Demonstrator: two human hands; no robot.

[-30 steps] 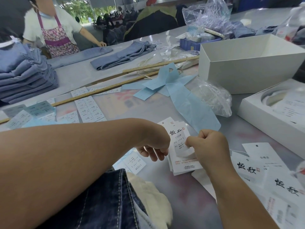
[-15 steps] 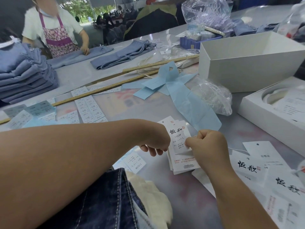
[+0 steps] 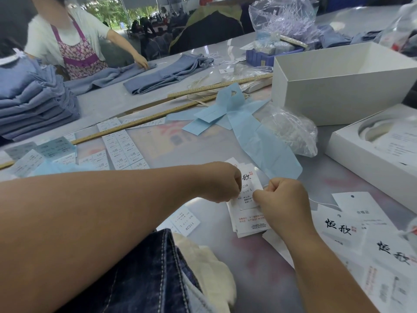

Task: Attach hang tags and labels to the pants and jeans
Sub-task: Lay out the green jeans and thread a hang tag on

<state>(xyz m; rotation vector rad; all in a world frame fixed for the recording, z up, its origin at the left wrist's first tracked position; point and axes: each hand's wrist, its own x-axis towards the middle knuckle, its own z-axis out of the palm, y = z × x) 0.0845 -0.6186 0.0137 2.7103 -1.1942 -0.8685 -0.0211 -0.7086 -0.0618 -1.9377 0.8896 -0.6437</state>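
A large open white cardboard box [image 3: 334, 86] stands beside a crumpled clear plastic bag [image 3: 293, 132]; 2 long wooden rulers [image 3: 144, 123] lie across the grey counter [image 3: 270, 263].

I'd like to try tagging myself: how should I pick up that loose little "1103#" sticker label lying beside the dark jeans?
Probably pinch the size label by its right corner, coming from above on the open table side. It lies flat and thin, and the dark jeans crowd its near edge.
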